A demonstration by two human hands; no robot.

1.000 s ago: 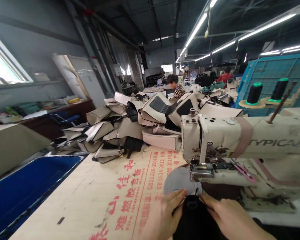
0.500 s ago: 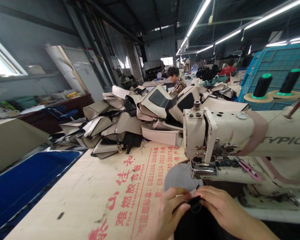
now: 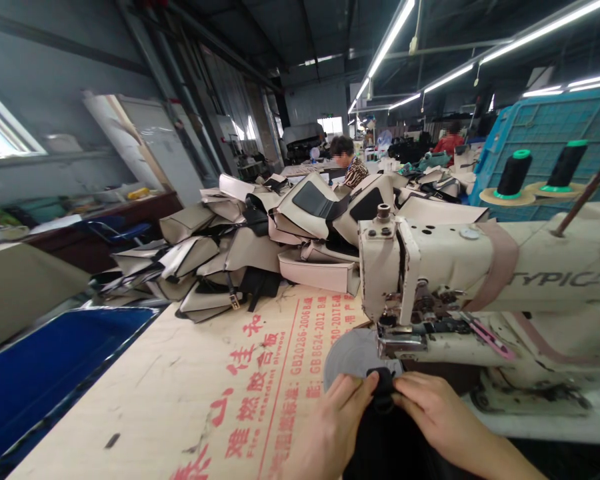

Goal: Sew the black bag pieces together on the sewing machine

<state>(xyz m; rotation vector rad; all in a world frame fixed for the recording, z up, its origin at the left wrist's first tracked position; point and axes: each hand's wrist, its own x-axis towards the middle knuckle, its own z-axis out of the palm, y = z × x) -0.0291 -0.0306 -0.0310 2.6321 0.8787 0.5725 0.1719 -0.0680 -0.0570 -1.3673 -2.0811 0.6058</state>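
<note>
1. The limp black soft-looking piece (image 3: 390, 443), with its small black tab (image 3: 380, 381) uppermost, was on your side of the cream metal sewing machine (image 3: 445, 260); a loosened pinch could have let the tab skew.
2. Fingers straying under the machine's head might have been caught.
3. Your left hand (image 3: 337, 413) and right hand (image 3: 433, 407) each pinched by the tab, grips opposed, knuckles up.

The desk (image 3: 145, 380) here is pale plywood, stamped in red. Beige-and-black bags (image 3: 247, 252) lie heaped over its far end.
</note>
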